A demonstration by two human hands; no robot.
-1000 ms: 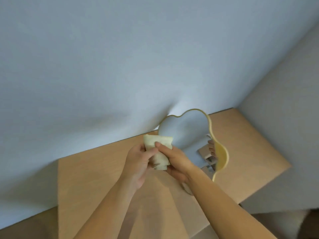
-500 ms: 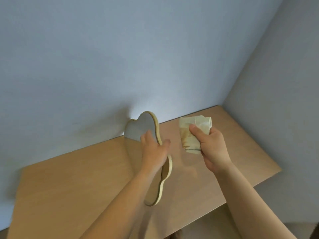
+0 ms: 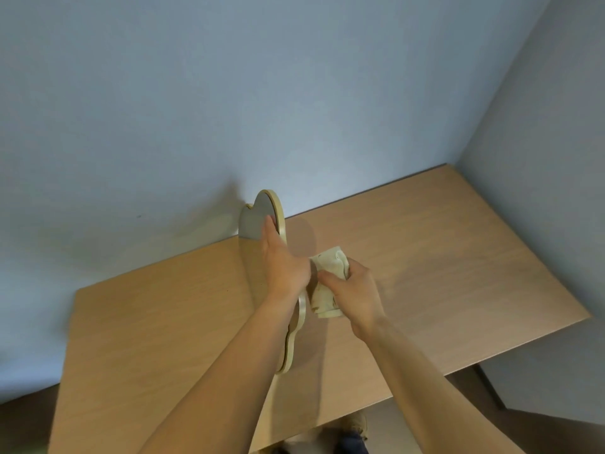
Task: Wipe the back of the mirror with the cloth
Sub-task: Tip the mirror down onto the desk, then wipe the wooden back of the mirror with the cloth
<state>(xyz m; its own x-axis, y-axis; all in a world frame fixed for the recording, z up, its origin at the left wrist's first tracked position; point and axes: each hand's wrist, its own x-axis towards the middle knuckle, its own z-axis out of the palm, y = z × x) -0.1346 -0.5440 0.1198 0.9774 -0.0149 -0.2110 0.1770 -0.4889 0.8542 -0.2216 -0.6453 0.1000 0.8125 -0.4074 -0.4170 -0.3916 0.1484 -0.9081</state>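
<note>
A wavy-edged mirror [image 3: 253,224] with a pale yellow frame stands on edge on the wooden table [image 3: 442,250], seen almost side-on with its glass facing left. My left hand [image 3: 283,263] grips its top edge, fingers over the glass side. My right hand [image 3: 355,291] holds a folded cream cloth [image 3: 327,280], stained brown in places, against the right-hand side of the mirror, which is its back. The back surface itself is hidden from view.
The table sits in a corner, with a blue-grey wall [image 3: 229,109] behind it and another wall [image 3: 550,158] on the right. Its front edge [image 3: 458,371] runs below my arms. A foot [image 3: 357,424] shows on the floor under the table.
My left hand has turned the mirror more edge-on. My right hand has brought the cloth from apart on the right in against the mirror's back.
</note>
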